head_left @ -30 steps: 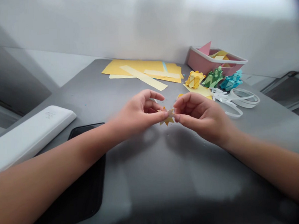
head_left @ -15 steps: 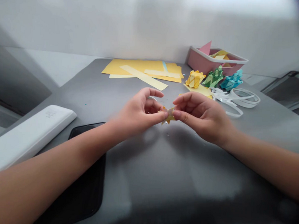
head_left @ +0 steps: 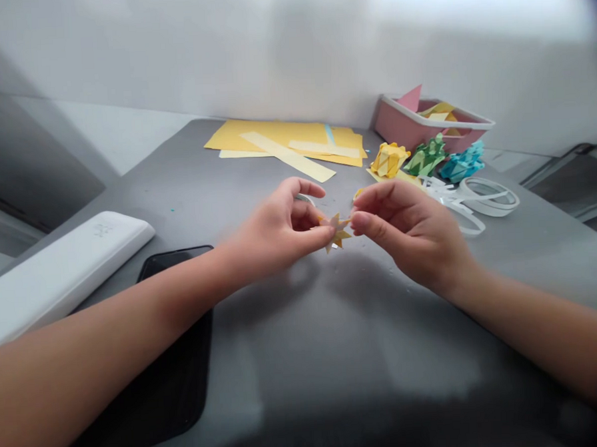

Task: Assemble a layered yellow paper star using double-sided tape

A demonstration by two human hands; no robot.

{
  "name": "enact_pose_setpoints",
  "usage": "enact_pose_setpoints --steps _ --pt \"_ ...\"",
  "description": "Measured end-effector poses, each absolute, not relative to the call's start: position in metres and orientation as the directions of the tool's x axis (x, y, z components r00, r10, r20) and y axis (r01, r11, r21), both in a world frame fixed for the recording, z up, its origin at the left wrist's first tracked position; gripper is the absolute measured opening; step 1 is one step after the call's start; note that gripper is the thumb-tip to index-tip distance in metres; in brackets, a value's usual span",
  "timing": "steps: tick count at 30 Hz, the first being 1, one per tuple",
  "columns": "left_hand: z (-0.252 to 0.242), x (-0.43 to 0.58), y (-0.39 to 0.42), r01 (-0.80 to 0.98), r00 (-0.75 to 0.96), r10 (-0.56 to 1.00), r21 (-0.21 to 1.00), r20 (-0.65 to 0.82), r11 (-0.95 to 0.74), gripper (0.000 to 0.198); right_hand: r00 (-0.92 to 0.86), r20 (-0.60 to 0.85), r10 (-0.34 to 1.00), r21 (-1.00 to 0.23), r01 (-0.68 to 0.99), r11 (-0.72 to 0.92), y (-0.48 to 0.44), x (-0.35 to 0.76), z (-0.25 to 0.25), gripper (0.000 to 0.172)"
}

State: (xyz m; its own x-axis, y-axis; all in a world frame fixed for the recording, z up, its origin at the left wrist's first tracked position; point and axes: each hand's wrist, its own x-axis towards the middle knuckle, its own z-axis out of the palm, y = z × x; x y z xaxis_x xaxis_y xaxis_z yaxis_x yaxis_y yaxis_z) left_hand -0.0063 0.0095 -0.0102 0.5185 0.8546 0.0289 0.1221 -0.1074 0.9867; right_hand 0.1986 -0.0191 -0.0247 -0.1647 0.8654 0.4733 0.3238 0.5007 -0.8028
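A small yellow many-pointed paper star [head_left: 340, 236] is held above the middle of the grey table. My left hand [head_left: 282, 219] pinches it between thumb and fingers, with the index finger raised and curved above. On the other side, my right hand [head_left: 410, 231] has its thumb and index finger pressed together at the star's right point. The left thumb covers part of the star. Behind the left fingers, part of a white ring-shaped thing [head_left: 304, 198] shows.
Yellow sheets [head_left: 273, 130] and pale strips [head_left: 290, 157] lie at the back. Folded paper pieces in yellow [head_left: 389, 160], green [head_left: 426, 157] and blue [head_left: 463, 161] stand before a pink basket [head_left: 403, 123]. White tape rolls [head_left: 498, 206] lie right; a white power bank [head_left: 65, 269] and black phone [head_left: 187, 389] left.
The star has turned a little, and more of its points show. My right fingertips have shifted slightly right, to the edge of the star. My left hand has barely moved.
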Motion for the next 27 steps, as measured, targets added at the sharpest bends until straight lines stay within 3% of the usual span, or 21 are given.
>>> enact_pose_setpoints --steps 5,8,11,19,27 --pt "-0.0080 -0.0059 0.0075 0.103 0.514 0.856 0.987 0.053 -0.123 0.046 -0.303 0.740 0.600 -0.319 0.628 0.710 -0.0219 0.2006 -0.0203 0.004" --pt "-0.0098 -0.0063 0.0072 0.070 0.531 0.843 0.987 0.085 -0.143 0.047 -0.358 0.774 0.523 -0.174 0.673 0.719 -0.0228 0.2009 -0.0209 0.006" --pt "-0.0121 -0.0074 0.0075 0.072 0.531 0.840 0.982 0.110 -0.174 0.048 -0.366 0.778 0.510 -0.135 0.695 0.706 -0.0233 0.1999 -0.0222 0.006" --pt "-0.0104 -0.0072 0.0033 0.134 0.533 0.831 0.954 0.158 -0.267 0.040 -0.383 0.748 0.542 -0.169 0.679 0.714 -0.0253 0.1975 -0.0242 0.008" --pt "-0.0123 -0.0066 0.0045 0.100 0.535 0.830 0.963 0.159 -0.249 0.039 -0.388 0.763 0.517 -0.135 0.686 0.715 -0.0278 0.1958 -0.0239 0.011"
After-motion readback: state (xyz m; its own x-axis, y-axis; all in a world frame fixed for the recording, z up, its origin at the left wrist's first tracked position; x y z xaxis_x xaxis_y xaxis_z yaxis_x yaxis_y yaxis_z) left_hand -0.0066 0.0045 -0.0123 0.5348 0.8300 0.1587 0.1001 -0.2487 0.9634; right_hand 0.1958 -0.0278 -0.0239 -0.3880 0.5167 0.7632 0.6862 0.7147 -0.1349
